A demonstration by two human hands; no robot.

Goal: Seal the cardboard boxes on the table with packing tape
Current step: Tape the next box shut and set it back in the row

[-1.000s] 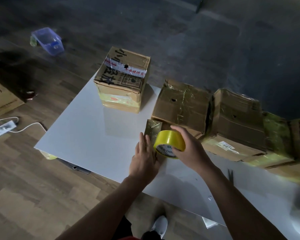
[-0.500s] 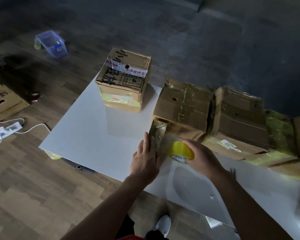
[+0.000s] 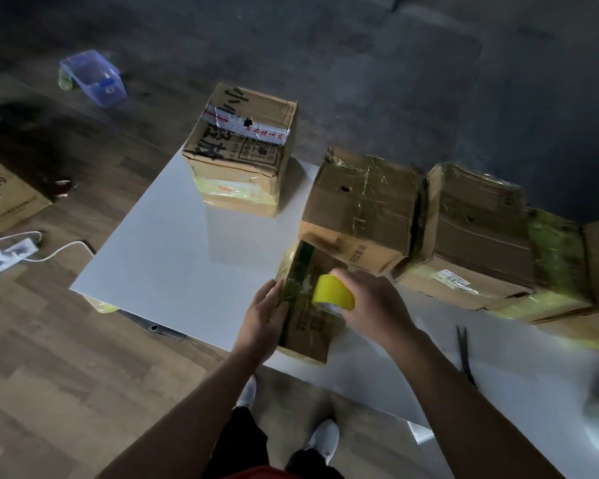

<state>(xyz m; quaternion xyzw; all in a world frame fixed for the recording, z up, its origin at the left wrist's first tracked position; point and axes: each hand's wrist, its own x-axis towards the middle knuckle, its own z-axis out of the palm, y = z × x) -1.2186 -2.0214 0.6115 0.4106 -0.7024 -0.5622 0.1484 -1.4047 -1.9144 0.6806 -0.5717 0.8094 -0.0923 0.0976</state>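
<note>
Up and over goes the yellow tape roll (image 3: 332,292): half a second ago it was down at the right side of the small cardboard box (image 3: 305,326), and now it rides on top of the box's upper face. The right hand (image 3: 374,305) has its fingers curled over the roll, gripping it from the right. The left hand (image 3: 261,314) has kept its post, fingers straight and together, palm flat against the box's left side, holding nothing.

That small box lies close to the near edge of the white table (image 3: 173,257), about midway along it. It's brown cardboard, a bit worn, with a dark green printed band along its left edge, faint dark printing on top and glossy yellowish tape already shining across the far end.

Behind it, touching its far end, sits a taped carton (image 3: 360,205) with a small hole in the lid, and a second taped carton (image 3: 478,229) is just beside that along the table's right edge. A tall box (image 3: 242,150) stands apart at the far corner, sealed with a white strip printed in red. Scissors (image 3: 464,350) lie near the near edge, right of the arms.
</note>
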